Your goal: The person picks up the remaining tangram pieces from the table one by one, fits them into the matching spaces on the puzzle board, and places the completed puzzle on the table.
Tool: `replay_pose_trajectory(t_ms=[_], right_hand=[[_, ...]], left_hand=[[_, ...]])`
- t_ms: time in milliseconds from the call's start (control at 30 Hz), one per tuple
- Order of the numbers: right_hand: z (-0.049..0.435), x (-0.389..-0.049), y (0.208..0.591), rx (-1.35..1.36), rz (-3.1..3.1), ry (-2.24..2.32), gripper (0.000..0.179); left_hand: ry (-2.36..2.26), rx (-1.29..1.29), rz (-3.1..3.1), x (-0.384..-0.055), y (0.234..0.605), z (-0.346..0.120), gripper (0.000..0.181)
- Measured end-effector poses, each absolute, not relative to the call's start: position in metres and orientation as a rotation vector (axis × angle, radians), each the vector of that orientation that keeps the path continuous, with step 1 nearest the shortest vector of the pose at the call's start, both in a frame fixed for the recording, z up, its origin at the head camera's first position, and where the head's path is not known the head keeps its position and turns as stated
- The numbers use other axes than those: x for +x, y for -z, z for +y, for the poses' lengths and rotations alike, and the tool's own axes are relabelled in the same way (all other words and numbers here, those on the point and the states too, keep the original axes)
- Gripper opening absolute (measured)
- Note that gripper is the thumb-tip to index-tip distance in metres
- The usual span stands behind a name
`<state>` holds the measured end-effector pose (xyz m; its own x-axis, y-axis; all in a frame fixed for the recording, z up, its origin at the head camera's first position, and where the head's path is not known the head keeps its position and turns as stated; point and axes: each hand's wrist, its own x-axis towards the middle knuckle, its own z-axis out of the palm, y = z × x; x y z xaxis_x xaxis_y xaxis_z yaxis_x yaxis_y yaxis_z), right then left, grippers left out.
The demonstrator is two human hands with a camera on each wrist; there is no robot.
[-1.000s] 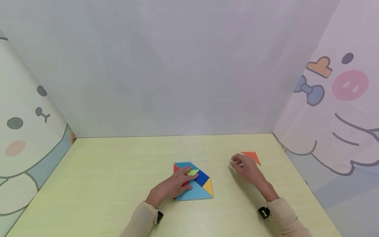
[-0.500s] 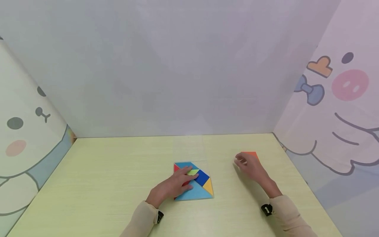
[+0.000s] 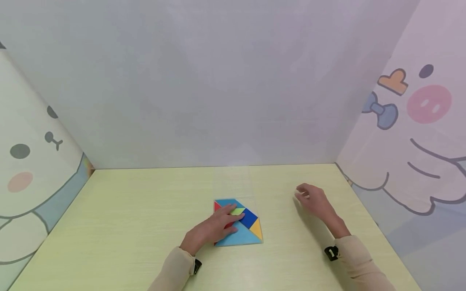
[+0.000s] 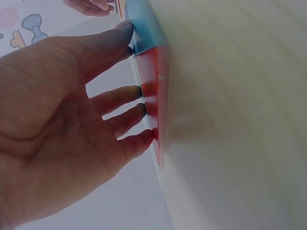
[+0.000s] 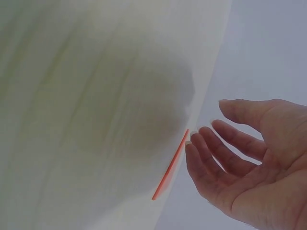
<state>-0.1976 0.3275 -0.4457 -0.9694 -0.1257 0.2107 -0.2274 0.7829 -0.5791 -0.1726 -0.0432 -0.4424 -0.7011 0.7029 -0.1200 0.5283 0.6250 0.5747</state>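
My left hand (image 3: 211, 230) rests with spread fingers on a tangram set in a shallow clear tray (image 4: 163, 79). Around the fingers show a blue square (image 3: 248, 218), a large light-blue triangle (image 3: 237, 238), a yellow piece (image 3: 256, 230), a green piece (image 3: 238, 211) and a red piece (image 3: 217, 206) partly covered by the hand. My right hand (image 3: 316, 202), fingers loosely bent and holding nothing, hovers at the right. It hides an orange tangram piece (image 5: 169, 165) in the head view; the right wrist view has that piece flat on the table, close to the fingertips.
The pale wooden table (image 3: 145, 210) meets a grey-white back wall (image 3: 204, 101). Side panels with cartoon animals (image 3: 422, 121) border it left and right. A transparent strip (image 3: 233, 182) lies behind the tray.
My right hand has shifted right and slightly away from me, over the orange piece, which was partly visible before and is now covered in the head view. My left hand stays put.
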Motion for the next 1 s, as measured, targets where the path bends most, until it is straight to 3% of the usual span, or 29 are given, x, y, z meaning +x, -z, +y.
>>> replay_pose_trajectory(t_ms=[1000], right_hand=[[0.359, -0.208, 0.452, 0.143, -2.877, -0.746, 0.027]], left_hand=[[-0.734, 0.985, 2.513, -0.172, 0.443, -0.042, 0.050]])
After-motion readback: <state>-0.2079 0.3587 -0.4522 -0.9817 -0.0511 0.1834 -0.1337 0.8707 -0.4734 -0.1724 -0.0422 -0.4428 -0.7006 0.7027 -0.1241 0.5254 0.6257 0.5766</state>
